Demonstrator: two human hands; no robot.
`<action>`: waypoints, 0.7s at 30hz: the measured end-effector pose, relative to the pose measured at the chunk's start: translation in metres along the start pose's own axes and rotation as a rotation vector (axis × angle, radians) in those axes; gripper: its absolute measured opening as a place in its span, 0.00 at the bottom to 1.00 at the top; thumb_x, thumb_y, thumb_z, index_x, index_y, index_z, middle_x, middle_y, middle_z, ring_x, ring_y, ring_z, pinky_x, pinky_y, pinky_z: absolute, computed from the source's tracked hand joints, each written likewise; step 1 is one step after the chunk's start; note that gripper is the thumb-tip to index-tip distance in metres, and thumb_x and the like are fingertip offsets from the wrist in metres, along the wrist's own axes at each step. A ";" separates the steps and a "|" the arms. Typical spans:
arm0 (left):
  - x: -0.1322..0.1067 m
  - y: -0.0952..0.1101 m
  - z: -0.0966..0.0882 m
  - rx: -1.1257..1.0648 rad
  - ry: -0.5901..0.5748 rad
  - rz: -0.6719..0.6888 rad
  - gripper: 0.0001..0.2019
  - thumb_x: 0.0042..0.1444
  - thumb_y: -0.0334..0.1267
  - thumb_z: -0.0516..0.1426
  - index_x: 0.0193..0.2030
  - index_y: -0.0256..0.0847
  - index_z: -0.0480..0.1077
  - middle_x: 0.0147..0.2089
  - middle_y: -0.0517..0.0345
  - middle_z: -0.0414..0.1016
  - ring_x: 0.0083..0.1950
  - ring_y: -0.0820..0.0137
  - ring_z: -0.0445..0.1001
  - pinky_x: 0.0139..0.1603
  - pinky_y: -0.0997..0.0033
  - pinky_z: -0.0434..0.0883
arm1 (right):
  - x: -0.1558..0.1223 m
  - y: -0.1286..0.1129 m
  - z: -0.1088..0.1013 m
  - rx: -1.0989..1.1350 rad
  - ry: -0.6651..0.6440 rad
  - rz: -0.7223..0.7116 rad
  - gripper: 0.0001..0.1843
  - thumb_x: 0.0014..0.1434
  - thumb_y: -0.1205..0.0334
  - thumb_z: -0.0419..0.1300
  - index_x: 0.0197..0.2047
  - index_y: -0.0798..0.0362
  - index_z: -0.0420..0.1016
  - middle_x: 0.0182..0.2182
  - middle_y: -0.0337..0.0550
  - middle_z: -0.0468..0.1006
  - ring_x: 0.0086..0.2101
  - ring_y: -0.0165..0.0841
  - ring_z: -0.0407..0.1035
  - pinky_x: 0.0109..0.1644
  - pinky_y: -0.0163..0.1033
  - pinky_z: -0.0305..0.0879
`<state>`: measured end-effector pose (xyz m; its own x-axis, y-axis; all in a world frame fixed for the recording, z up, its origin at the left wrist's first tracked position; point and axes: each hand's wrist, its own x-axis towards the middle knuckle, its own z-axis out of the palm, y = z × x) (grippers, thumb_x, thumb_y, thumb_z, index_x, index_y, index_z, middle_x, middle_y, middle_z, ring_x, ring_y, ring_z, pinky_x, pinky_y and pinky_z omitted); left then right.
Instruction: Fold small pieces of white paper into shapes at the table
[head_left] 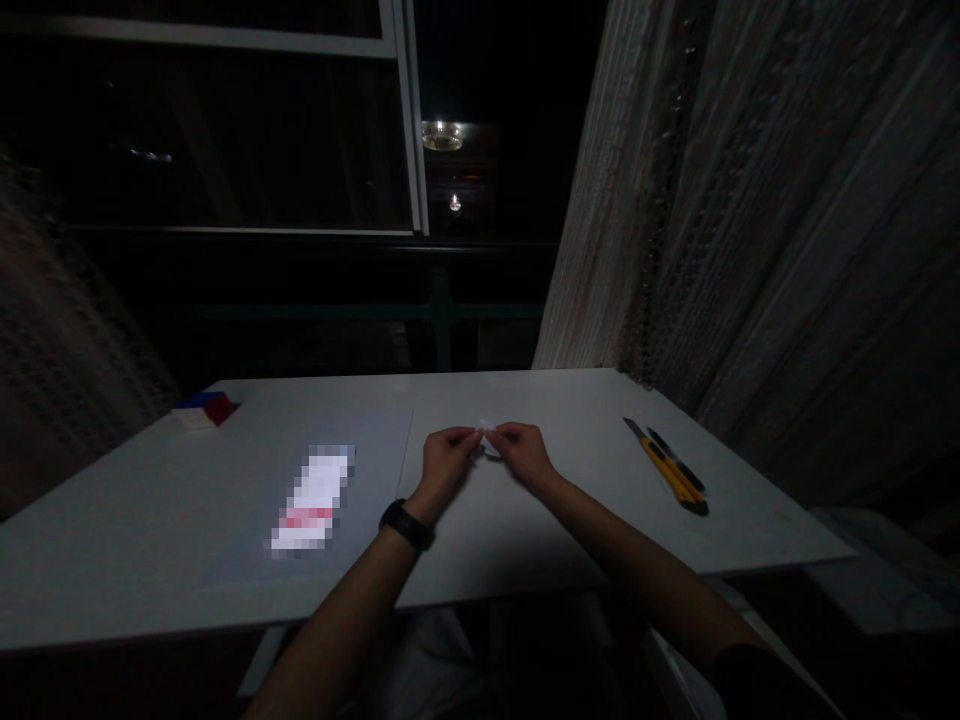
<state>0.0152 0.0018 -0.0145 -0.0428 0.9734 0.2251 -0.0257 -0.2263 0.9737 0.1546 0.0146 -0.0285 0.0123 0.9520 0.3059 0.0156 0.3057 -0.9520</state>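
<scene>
Pinching a small white piece (pixel 490 449), thin and paper-like, between the closed fingertips of left hand (pixel 448 462) and right hand (pixel 529 458), with no visible gap in either grip, over the middle of the smooth, flat white desk (pixel 570 400). Possibly risking tearing or crumpling through uneven pulling, or dropping through loosening, with dim light hiding edges. Perhaps also risking a nick by brushing the bare, pointed blade of the slim yellow cutter (pixel 666 472) at right.

Black wristband (pixel 407 524) on the left wrist (pixel 424 500), below frame centre, dark sleeve (pixel 772 682) at lower right, forearms (pixel 352 600) bare
</scene>
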 end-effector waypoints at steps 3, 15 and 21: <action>0.001 -0.001 0.000 -0.061 -0.032 -0.020 0.13 0.39 0.41 0.63 0.29 0.33 0.76 0.24 0.54 0.74 0.23 0.73 0.68 0.24 0.75 0.63 | 0.001 -0.001 -0.003 0.095 -0.061 0.052 0.18 0.41 0.49 0.65 0.21 0.58 0.74 0.17 0.40 0.72 0.19 0.28 0.63 0.24 0.34 0.59; 0.000 0.002 0.003 -0.152 -0.011 -0.111 0.17 0.32 0.43 0.67 0.27 0.32 0.74 0.22 0.56 0.72 0.21 0.75 0.66 0.22 0.76 0.61 | -0.001 -0.006 -0.003 0.180 -0.078 0.108 0.13 0.37 0.55 0.67 0.22 0.57 0.76 0.19 0.40 0.74 0.21 0.28 0.66 0.28 0.35 0.61; 0.000 0.003 0.001 -0.106 0.028 -0.103 0.16 0.32 0.42 0.67 0.27 0.33 0.75 0.22 0.56 0.72 0.22 0.75 0.67 0.23 0.75 0.62 | -0.002 -0.004 -0.002 0.207 -0.116 0.176 0.17 0.28 0.61 0.71 0.24 0.57 0.73 0.19 0.37 0.74 0.21 0.28 0.67 0.29 0.36 0.65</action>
<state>0.0166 0.0014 -0.0111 -0.0623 0.9906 0.1217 -0.1368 -0.1293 0.9821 0.1561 0.0116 -0.0249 -0.1179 0.9825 0.1442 -0.1809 0.1216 -0.9760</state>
